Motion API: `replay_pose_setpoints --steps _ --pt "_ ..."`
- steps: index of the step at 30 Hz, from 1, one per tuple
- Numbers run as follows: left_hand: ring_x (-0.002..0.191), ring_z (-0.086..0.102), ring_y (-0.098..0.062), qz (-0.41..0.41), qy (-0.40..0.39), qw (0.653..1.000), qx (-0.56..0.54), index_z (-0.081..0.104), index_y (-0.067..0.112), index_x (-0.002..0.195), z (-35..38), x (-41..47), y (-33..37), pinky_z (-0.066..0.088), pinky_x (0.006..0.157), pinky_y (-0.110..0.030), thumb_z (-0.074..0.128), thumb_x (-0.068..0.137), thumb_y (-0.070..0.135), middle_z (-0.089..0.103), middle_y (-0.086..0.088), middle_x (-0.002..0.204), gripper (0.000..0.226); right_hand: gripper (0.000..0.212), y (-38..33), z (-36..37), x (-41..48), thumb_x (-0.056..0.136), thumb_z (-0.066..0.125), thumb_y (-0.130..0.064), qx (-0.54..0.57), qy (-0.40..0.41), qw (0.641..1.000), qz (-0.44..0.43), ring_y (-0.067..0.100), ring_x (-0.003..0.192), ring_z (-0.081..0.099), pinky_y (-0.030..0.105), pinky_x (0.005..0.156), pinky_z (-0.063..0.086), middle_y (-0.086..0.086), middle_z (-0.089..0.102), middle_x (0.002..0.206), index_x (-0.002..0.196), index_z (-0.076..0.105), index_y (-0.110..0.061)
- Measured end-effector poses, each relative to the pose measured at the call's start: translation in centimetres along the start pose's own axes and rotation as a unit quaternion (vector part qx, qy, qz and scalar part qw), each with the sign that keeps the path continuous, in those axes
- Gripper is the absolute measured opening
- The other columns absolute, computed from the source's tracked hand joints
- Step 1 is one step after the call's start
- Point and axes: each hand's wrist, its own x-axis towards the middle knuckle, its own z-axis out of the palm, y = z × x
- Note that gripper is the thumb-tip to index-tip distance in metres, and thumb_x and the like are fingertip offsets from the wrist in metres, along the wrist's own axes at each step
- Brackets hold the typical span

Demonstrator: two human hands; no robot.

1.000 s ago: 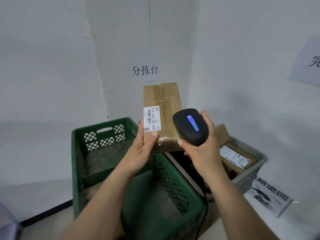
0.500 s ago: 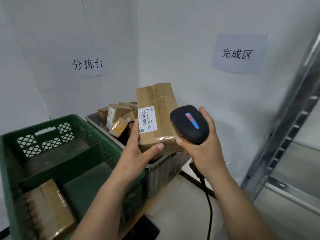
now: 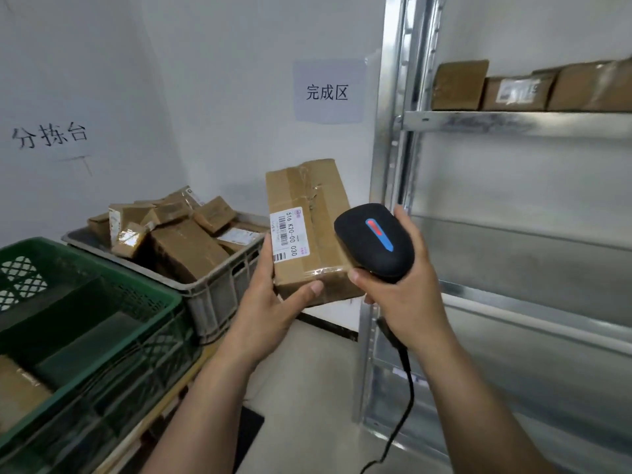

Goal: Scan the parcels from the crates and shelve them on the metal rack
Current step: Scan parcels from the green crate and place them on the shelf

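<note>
**Left hand (image 3: 270,302) on the parcel (image 3: 321,206), right hand (image 3: 407,295) on the scanner (image 3: 372,241)**

The left hand grips the taped cardboard parcel low down, thumb across its lower front and fingers up its left edge. It holds the box upright in the air between the grey crate (image 3: 222,292) and the metal rack (image 3: 390,131). The barcode label (image 3: 287,234) faces the camera. The right hand is wrapped round the black scanner, just beside the parcel's right edge.

That low grip looks like the weak point: swung towards a shelf, the box could tip out of the fingers. The scanner seems aimed past the label rather than at it (hard to be sure from this angle), so a read might fail. Its cable (image 3: 407,388) hangs close to the rack's upright and could snag there.

At far left, the green crate (image 3: 160,336) shows one brown parcel (image 3: 17,395) at the frame edge. Next to it, the grey crate is heaped with small taped parcels (image 3: 184,248), several above its rim. On the right, the rack's upper shelf carries a row of brown boxes (image 3: 513,90).
</note>
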Motion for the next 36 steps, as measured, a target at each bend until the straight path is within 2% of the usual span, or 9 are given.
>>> replay_pose_setpoints --steps 3,7,11,14,16,22,27,33,36 --pt "0.103 0.052 0.019 0.006 -0.034 0.999 -0.01 0.028 0.052 0.125 3.0 -1.3 0.9 0.043 0.074 -0.001 0.07 0.081 0.017 0.054 0.034 0.113 0.07 0.096 -0.2 -3.6 -2.1 0.072 0.083 0.0 -0.003 0.034 0.999 0.012 -0.009 0.104 0.061 0.02 0.089 0.053 -0.037 0.06 0.103 0.146 0.035 -0.037" --pt "0.107 0.055 0.01 0.003 -0.096 0.995 -0.018 0.032 0.056 0.122 6.6 -2.1 1.4 0.046 0.076 -0.006 0.073 0.079 0.029 0.058 0.035 0.113 0.065 0.092 -0.7 -7.6 -4.5 0.071 0.083 -0.001 -0.027 0.082 0.996 0.035 0.011 0.105 0.065 0.042 0.088 0.057 -0.031 0.061 0.106 0.137 0.036 -0.047" --pt "0.115 0.054 0.002 0.007 -0.171 0.985 -0.025 0.027 0.055 0.135 9.7 -2.3 1.7 0.047 0.088 -0.015 0.068 0.076 0.04 0.054 0.029 0.124 0.073 0.096 -1.6 -10.8 -6.9 0.071 0.084 -0.001 -0.049 0.142 0.988 0.046 0.018 0.114 0.061 0.05 0.091 0.055 -0.025 0.055 0.116 0.146 0.034 -0.035" --pt "0.108 0.05 0.017 0.015 -0.221 0.974 -0.042 0.023 0.054 0.135 11.6 -2.3 2.5 0.043 0.081 -0.004 0.071 0.082 0.034 0.05 0.032 0.122 0.074 0.097 -2.3 -12.6 -8.6 0.07 0.084 0.0 -0.063 0.199 0.977 0.045 0.021 0.117 0.061 0.054 0.093 0.053 -0.022 0.056 0.121 0.145 0.035 -0.036" --pt "0.097 0.046 0.028 0.019 -0.254 0.966 -0.048 0.018 0.06 0.129 12.6 -2.3 3.4 0.04 0.073 0.0 0.066 0.082 0.035 0.044 0.04 0.114 0.071 0.095 -3.0 -13.4 -9.6 0.07 0.084 0.001 -0.075 0.233 0.969 0.045 0.023 0.118 0.06 0.053 0.094 0.053 -0.022 0.055 0.122 0.14 0.034 -0.039" --pt "0.105 0.047 0.014 0.037 -0.335 0.938 -0.086 0.017 0.05 0.142 16.3 -3.0 4.7 0.039 0.079 -0.008 0.062 0.087 0.034 0.046 0.033 0.119 0.073 0.095 -5.1 -15.7 -13.0 0.07 0.083 0.003 -0.115 0.323 0.938 0.05 0.031 0.114 0.062 0.049 0.089 0.052 -0.02 0.057 0.121 0.127 0.033 -0.055" --pt "0.092 0.048 0.029 0.039 -0.384 0.914 -0.122 0.024 0.052 0.134 20.4 -5.2 5.7 0.04 0.068 0.004 0.064 0.087 0.027 0.049 0.037 0.11 0.067 0.094 -6.1 -18.2 -16.8 0.065 0.083 -0.007 -0.126 0.384 0.914 0.043 0.025 0.113 0.061 0.044 0.088 0.052 -0.013 0.057 0.13 0.134 0.034 -0.048" --pt "0.108 0.054 0.012 0.049 -0.448 0.881 -0.143 0.025 0.04 0.146 27.1 -8.7 8.7 0.045 0.083 -0.006 0.065 0.087 0.025 0.055 0.025 0.125 0.073 0.095 -7.6 -23.9 -21.8 0.068 0.083 0.003 -0.145 0.449 0.881 0.029 0.024 0.105 0.062 0.043 0.089 0.051 0.002 0.059 0.132 0.135 0.035 -0.044" --pt "0.111 0.051 0.01 0.065 -0.465 0.871 -0.145 0.021 0.044 0.146 31.1 -10.8 11.0 0.043 0.089 -0.012 0.064 0.086 0.031 0.053 0.025 0.127 0.075 0.095 -9.1 -28.0 -24.3 0.073 0.078 0.01 -0.155 0.461 0.874 0.023 0.005 0.11 0.061 0.028 0.095 0.051 -0.007 0.057 0.131 0.145 0.032 -0.032"
